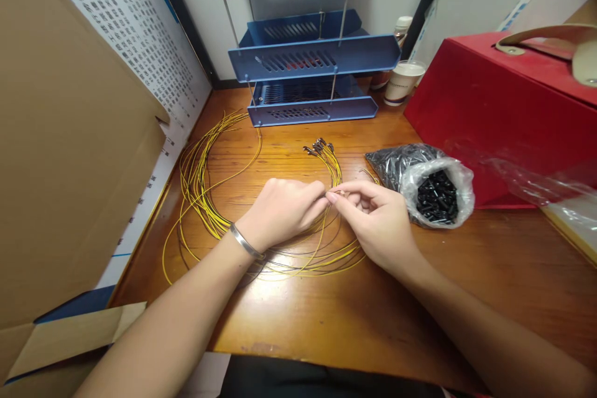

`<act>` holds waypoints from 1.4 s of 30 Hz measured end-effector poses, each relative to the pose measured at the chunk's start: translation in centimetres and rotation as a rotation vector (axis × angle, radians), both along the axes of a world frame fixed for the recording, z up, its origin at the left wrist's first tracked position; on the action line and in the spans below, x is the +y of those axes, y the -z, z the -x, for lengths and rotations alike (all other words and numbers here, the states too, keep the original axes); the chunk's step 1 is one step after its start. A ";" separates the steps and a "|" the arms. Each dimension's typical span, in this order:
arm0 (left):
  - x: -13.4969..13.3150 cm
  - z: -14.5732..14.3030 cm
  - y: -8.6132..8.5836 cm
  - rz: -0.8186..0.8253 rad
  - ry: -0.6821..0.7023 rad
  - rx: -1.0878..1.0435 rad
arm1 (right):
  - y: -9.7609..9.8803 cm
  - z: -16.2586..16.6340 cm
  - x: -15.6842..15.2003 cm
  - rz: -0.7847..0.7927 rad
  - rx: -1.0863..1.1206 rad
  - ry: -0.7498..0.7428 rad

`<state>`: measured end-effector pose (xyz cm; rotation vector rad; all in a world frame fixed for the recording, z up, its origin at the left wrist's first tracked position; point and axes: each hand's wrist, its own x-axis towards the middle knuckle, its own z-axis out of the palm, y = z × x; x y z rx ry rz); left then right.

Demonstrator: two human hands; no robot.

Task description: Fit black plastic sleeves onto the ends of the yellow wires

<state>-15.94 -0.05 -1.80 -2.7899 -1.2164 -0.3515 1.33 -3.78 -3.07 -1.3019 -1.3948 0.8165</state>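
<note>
My left hand [280, 211] and my right hand [373, 214] meet fingertip to fingertip over the wooden desk [466, 273], both pinched on the end of a thin yellow wire [329, 194]. A silver bracelet sits on my left wrist. Under and around the hands lies a loose bundle of yellow wires [200, 193], looping out to the left. Several wire ends with dark terminals [319, 148] fan out just beyond my fingers. A clear plastic bag of small black parts [431, 189] lies open right of my right hand.
A blue stacked paper tray [310, 62] stands at the back of the desk. A red box [504, 112] with a tan handle fills the right side, clear plastic wrap draped in front of it. Paper cups [403, 81] stand between them. Cardboard [69, 155] and a printed sheet lean on the left.
</note>
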 end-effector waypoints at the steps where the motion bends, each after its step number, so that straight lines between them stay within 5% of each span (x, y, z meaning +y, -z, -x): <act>1: 0.0 0.0 0.0 0.002 -0.004 0.003 | 0.0 0.0 0.0 -0.002 0.007 0.004; 17: -0.1 0.0 -0.3 0.055 -0.029 -0.065 | -0.5 0.1 0.1 -0.066 0.065 0.112; 42: 0.1 -0.1 0.6 -0.053 0.027 -0.183 | 0.0 -0.2 0.1 -0.067 0.085 0.062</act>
